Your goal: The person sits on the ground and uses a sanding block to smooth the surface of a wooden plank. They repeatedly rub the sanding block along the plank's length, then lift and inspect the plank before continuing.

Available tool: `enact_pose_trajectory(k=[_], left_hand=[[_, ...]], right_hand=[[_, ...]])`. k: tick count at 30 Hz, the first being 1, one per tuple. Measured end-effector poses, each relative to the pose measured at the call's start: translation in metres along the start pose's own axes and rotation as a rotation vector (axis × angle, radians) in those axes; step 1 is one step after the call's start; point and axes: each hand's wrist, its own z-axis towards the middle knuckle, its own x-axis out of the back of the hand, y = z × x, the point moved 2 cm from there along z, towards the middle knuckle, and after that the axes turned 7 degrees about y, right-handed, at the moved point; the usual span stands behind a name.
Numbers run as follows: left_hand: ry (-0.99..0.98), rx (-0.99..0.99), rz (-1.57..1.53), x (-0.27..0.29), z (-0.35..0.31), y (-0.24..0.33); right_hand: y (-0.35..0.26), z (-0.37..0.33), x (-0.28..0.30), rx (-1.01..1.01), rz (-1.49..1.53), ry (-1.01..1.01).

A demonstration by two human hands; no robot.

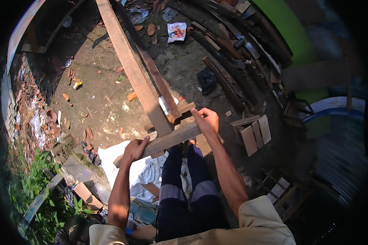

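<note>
A short wooden board point(173, 137) lies crosswise in front of my legs, and both my hands grip it. My left hand point(135, 150) is closed around its left part, with the thumb on top. My right hand point(206, 121) is wrapped round its right end. Against the board's far side rests the near end of a long light plank point(130, 67), which stretches away toward the far left. A narrower, darker strip of wood point(156, 77) runs beside it. Beneath the near ends of these two lies another wooden crosspiece point(187, 108), partly hidden.
White sacking point(122, 157) is spread left of my legs. A small wooden crate point(252, 132) stands at right, before a pile of dark timber point(229, 77). A black plastic bag point(207, 79) lies nearer the middle. Green plants point(39, 188) and litter line the left.
</note>
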Motion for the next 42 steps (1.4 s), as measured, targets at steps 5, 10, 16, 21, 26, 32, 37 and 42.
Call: enact_pose_trajectory(k=[5, 10, 16, 21, 26, 32, 37, 42], left_hand=[[0.019, -0.021, -0.026, -0.017, 0.011, 0.024], [0.017, -0.018, -0.057, -0.063, 0.044, 0.047], [0.029, -0.016, -0.037, -0.074, 0.06, 0.079], [0.289, -0.012, -0.06, -0.078, 0.055, 0.102], [0.736, -0.287, -0.22, -0.092, 0.042, 0.144], [0.693, -0.056, -0.213, -0.11, 0.048, 0.188], [0.815, -0.041, -0.267, -0.117, 0.045, 0.163], [0.96, -0.086, -0.251, -0.121, 0.043, 0.161]], right_hand=[[0.023, 0.031, 0.01, -0.02, 0.021, 0.124], [0.043, 0.076, 0.034, 0.008, -0.008, 0.075], [0.087, 0.124, 0.044, -0.019, 0.0, 0.027], [0.091, 0.135, 0.055, -0.003, -0.108, 0.121], [0.088, 0.139, 0.06, -0.111, -0.15, 0.186], [0.091, 0.134, 0.058, -0.123, -0.154, 0.16], [0.082, 0.111, 0.048, -0.123, -0.126, 0.052], [0.085, 0.116, 0.044, -0.127, -0.097, -0.09]])
